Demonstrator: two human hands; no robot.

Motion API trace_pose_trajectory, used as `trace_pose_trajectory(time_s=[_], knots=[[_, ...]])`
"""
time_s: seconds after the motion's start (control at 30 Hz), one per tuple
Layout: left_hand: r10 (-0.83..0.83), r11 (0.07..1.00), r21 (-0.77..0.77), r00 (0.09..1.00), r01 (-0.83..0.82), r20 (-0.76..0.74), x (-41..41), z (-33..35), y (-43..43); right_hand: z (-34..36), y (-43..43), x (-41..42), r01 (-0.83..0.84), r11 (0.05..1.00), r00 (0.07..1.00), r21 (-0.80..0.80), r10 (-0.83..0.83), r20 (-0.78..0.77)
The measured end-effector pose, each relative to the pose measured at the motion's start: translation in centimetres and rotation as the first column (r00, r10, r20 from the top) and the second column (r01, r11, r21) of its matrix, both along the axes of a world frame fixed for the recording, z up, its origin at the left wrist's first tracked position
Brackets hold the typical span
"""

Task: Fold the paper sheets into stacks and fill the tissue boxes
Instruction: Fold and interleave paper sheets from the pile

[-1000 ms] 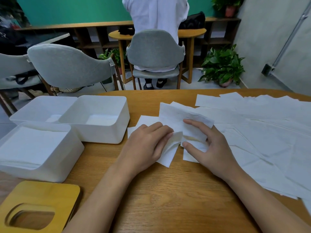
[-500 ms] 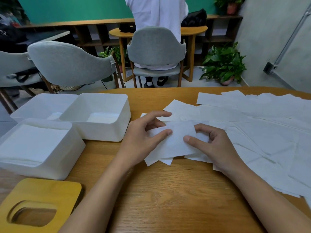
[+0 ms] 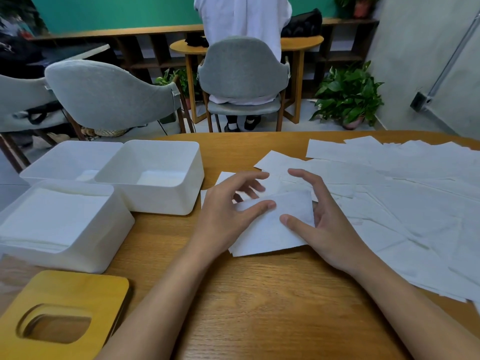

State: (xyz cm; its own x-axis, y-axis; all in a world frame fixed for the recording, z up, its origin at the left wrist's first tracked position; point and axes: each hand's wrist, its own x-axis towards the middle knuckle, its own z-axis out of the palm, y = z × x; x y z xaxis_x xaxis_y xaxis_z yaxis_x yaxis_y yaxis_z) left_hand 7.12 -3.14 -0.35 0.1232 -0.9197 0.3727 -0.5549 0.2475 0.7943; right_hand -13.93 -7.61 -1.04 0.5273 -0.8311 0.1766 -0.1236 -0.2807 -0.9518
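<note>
- The folded sheet (image 3: 272, 227) lies on the table (image 3: 259, 307) at the centre of the frame, directly between your hands. Its long axis runs across the frame, rising slightly toward the right.
- It looks white, thin and softly creased. A second edge shows under its near left corner, so it is probably more than one layer.
- Your left hand (image 3: 226, 214) sits at its left end with the thumb lying on the top face. The fingers spread past the far edge and are blurred, so you cannot tell whether they catch that edge.
- Your right hand (image 3: 327, 229) sits at the right end, thumb pressing the top face, fingers arched in the air and closed on nothing.
- Both hands touch the sheet, so neither is nearer to it. The hands stay apart, with the sheet's width between them.
- The relation that matters next: the filled tissue box (image 3: 85, 258), already holding a white stack, stands at the lower left. Your left hand is the nearer one for carrying the sheet there.
- Two more tissue boxes (image 3: 161, 201) stand side by side at the middle left, with little or nothing in them.
- The loose sheets (image 3: 394, 198) cover the right of the frame, overlapping, and reach under your right fingers.
- A wooden lid (image 3: 65, 302) with a slot lies at the bottom left.
</note>
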Motion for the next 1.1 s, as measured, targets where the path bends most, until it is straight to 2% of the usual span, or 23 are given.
trace_pose_trajectory(time_s=[0.07,0.17,0.27,0.33,0.4,0.47,0.53,0.6,0.7,0.9,1.1], knots=[[0.008,0.999,0.040,0.999,-0.006,-0.045,0.1,-0.1,-0.1,0.2,0.1,-0.1,-0.002,0.999,0.998,0.043,-0.001,0.063],[0.002,0.980,0.195,0.981,0.036,-0.193,0.5,-0.3,-0.4,0.4,-0.2,-0.5,0.033,0.998,0.995,0.049,-0.038,0.091],[0.036,0.986,0.165,0.976,0.000,-0.215,0.8,-0.9,-0.7,0.4,-0.8,-1.0,0.018,0.998,0.998,-0.061,-0.022,-0.054],[0.064,0.992,0.116,0.979,-0.042,-0.196,0.7,-1.3,-0.9,0.1,-0.9,-1.1,0.036,0.996,0.993,-0.078,-0.045,-0.110],[0.096,0.993,0.076,0.990,-0.088,-0.107,0.7,-1.8,-0.8,0.0,-1.2,-1.2,0.164,0.982,0.983,-0.092,-0.170,-0.063],[0.101,0.993,0.047,0.989,-0.107,0.104,1.1,-2.2,-0.8,-0.3,-1.7,-1.5,0.297,0.947,0.954,-0.123,-0.300,-0.001],[0.056,0.993,0.079,0.955,-0.083,0.293,1.4,-2.6,-0.8,-0.6,-2.1,-1.8,0.358,0.919,0.933,-0.163,-0.360,0.020],[0.014,0.986,0.147,0.927,-0.074,0.374,1.5,-2.8,-0.9,-1.0,-2.3,-1.8,0.378,0.908,0.925,-0.181,-0.380,0.022],[-0.003,0.974,0.210,0.912,-0.091,0.410,1.7,-2.7,-1.0,-1.7,-2.6,-1.7,0.401,0.902,0.915,-0.157,-0.403,0.024],[0.105,0.975,0.137,0.905,-0.176,0.412,1.2,-2.6,-1.3,-1.9,-2.9,-1.8,0.442,0.886,0.897,-0.142,-0.436,0.077],[0.104,0.972,0.144,0.895,-0.183,0.434,1.4,-2.9,-1.7,-2.2,-3.0,-1.7,0.432,0.894,0.902,-0.116,-0.426,0.070]])
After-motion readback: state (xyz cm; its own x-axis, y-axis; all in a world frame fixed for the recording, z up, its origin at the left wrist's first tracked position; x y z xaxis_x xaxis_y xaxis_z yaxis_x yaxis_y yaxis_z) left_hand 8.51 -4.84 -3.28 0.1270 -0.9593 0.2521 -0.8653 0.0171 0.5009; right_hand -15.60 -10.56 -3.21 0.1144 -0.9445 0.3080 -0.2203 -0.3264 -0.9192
